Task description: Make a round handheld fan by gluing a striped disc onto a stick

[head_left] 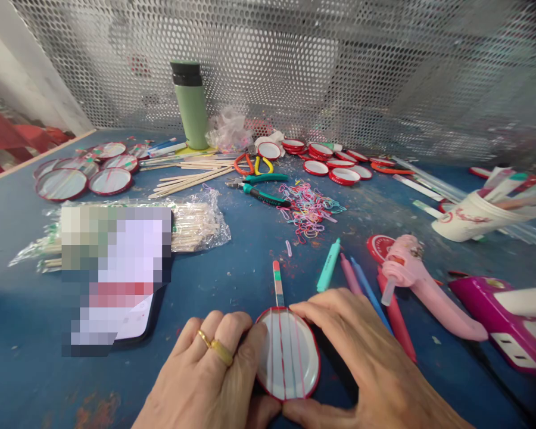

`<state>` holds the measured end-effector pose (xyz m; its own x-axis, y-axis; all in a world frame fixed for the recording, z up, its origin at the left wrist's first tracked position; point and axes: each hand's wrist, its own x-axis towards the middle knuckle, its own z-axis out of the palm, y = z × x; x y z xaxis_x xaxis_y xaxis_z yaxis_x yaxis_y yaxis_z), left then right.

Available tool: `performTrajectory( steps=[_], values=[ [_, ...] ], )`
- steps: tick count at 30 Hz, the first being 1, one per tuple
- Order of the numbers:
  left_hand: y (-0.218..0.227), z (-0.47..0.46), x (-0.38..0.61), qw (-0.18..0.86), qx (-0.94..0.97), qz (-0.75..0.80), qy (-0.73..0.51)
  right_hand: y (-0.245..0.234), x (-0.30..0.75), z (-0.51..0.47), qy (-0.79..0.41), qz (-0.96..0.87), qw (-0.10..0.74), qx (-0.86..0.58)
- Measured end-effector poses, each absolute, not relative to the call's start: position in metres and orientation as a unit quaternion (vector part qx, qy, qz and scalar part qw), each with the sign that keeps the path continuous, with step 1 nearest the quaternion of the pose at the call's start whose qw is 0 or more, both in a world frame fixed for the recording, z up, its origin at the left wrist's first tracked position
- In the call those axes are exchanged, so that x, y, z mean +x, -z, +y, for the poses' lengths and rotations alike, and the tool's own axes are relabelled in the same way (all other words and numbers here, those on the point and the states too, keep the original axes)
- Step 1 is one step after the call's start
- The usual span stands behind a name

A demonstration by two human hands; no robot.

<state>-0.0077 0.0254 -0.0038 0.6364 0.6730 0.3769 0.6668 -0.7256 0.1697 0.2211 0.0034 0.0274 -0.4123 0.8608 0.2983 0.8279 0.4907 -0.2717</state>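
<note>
A round white lid [310,363] with a red rim lies low in the middle of the view. Several thin strands, some pinkish, run lengthwise across its face. From its far edge sticks out a flat wooden stick [277,283] with coloured bands. My left hand [209,363], wearing two gold-coloured rings, grips the lid's left side, its thumb tip low by the near rim. Around the right side curls my right hand [361,351], fingers at the far rim and thumb at the near rim. My palms hide parts of the lid's sides.
A phone [134,298] lies left, beside bagged sticks [201,223]. Beyond are pliers [268,189], small coloured clips [310,208] and red-rimmed lids [343,174]. Markers [329,265], a pink glue gun [429,292] and a paper cup [469,215] are right. A green bottle [191,110] stands behind.
</note>
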Motion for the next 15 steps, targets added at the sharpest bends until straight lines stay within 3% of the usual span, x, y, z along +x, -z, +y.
performTrajectory(
  steps=[15],
  values=[
    [0.0039,0.0236,-0.0074,0.031,0.896,0.378,-0.231,-0.0282,0.2219,0.0038,-0.034,-0.843,0.217,-0.491]
  ],
)
